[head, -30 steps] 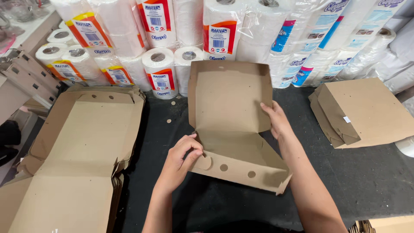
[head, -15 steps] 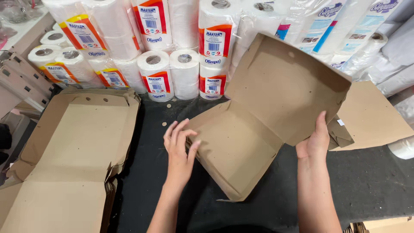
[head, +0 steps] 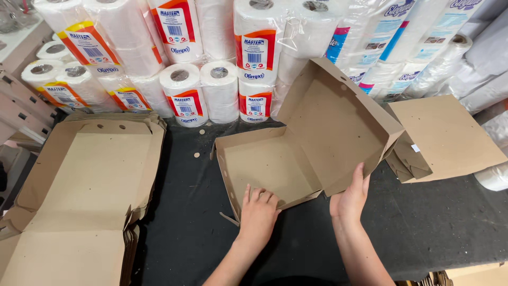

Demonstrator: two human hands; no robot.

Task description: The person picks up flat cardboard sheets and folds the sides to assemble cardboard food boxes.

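Your left hand [head: 258,212] pressed flat inside the cardboard box [head: 270,164] on the black table [head: 423,222]; your right hand [head: 350,198] gripped its raised lid. Folding was underway; next likely required tucking the front wall.

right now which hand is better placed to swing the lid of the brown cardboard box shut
Probably the right hand: it already grips the near edge of the raised lid of the brown cardboard box. The left hand lies at the tray's front wall, better suited to steadying.

white paper-roll packs [head: 185,90] with red-orange labels at back, blue-printed packs [head: 381,37] right
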